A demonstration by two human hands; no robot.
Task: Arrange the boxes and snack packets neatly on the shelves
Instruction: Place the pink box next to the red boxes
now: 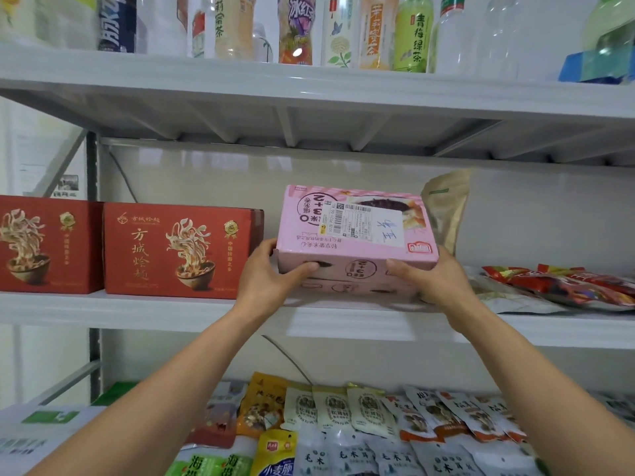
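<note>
Head view, nearest first: at the bottom, the lower shelf carries rows of snack packets (360,413), pale mushroom pouches overlapping one another, with green and yellow packs in front. Both forearms reach up over them to the middle shelf (137,310). The left hand (271,273) grips the left end of the pink box (354,231), thumb laid across its front face and fingers wrapped round the side. The right hand (433,276) clamps the right end the same way, thumb on the front. The box lies flat at the front edge of the middle shelf, its print upside down and a white shipping label on its top; whether its base fully rests on the shelf cannot be told. Just left of it, close to the left hand, stand two red noodle boxes (178,250) side by side, upright, fronts facing out. Behind the pink box's right corner a tan pouch (446,207) stands upright by the back wall. Further right, red snack packets (563,283) lie flat in a loose heap on that shelf. Above, the top shelf (309,84) holds a row of drink bottles (409,36)
</note>
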